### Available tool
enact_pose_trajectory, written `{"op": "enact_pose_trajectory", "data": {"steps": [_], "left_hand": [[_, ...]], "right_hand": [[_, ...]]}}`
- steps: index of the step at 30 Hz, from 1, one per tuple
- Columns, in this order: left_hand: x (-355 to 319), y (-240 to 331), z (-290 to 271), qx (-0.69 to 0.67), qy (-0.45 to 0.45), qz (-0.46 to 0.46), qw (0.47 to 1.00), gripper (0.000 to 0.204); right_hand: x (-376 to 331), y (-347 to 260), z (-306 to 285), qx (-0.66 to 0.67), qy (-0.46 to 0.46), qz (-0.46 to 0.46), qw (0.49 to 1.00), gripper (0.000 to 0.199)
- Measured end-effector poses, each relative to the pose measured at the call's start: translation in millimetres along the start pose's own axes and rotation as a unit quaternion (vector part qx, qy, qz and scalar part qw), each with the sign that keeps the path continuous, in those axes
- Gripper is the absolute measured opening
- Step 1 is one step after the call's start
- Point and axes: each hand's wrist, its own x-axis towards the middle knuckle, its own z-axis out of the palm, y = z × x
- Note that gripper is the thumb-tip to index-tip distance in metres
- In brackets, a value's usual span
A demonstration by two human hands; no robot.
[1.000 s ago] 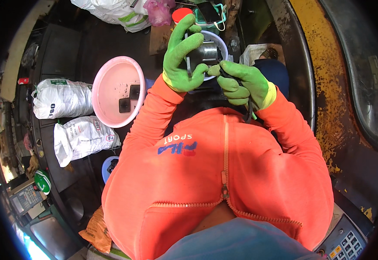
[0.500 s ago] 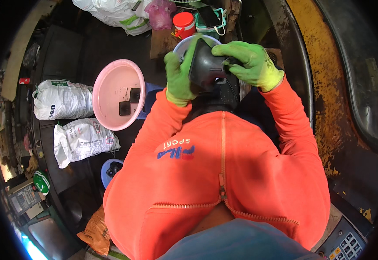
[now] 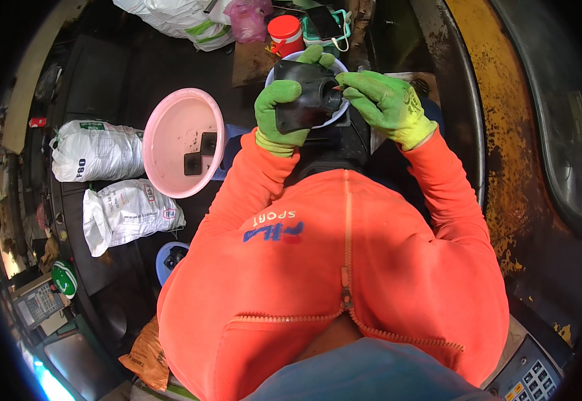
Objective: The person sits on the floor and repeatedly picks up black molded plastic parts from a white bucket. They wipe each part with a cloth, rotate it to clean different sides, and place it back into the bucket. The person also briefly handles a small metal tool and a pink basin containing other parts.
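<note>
My left hand [image 3: 276,115], in a green glove, is closed round a black plastic part [image 3: 312,85] with a wide square flange and a round hollow neck. The neck points toward my right hand [image 3: 392,107], gloved as well. Its thumb and fingers are pinched together beside the neck's opening. A small reddish tip shows at those fingertips, too small to name. Directly beneath the part is a pale blue basin [image 3: 336,120], mostly covered by it and my hands.
On the left stands a pink basin [image 3: 150,167] with two black square pieces [image 3: 192,164] inside. White sacks [image 3: 97,152] lie beyond it. A red-lidded jug [image 3: 284,33] and a phone [image 3: 323,23] are at the far side. A rusty yellow machine frame [image 3: 481,67] borders the right.
The black part has been turned in my left hand, so its neck now faces right. My right hand has come off its side and now pinches beside the opening.
</note>
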Motion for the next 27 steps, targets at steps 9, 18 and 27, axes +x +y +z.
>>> {"op": "enact_pose_trajectory", "data": {"steps": [9,18,27], "left_hand": [[-3,4,8,0.148,-0.029,0.111,0.982,0.09],[-6,9,16,0.187,-0.078,0.192,0.96,0.093],[0,16,-1,0.402,-0.136,0.298,0.855,0.09]], "right_hand": [[-12,-9,15,0.132,-0.001,0.083,0.988,0.024],[-14,-28,24,0.279,0.005,0.149,0.949,0.03],[-13,-44,22,0.495,-0.032,0.322,0.806,0.025]]}}
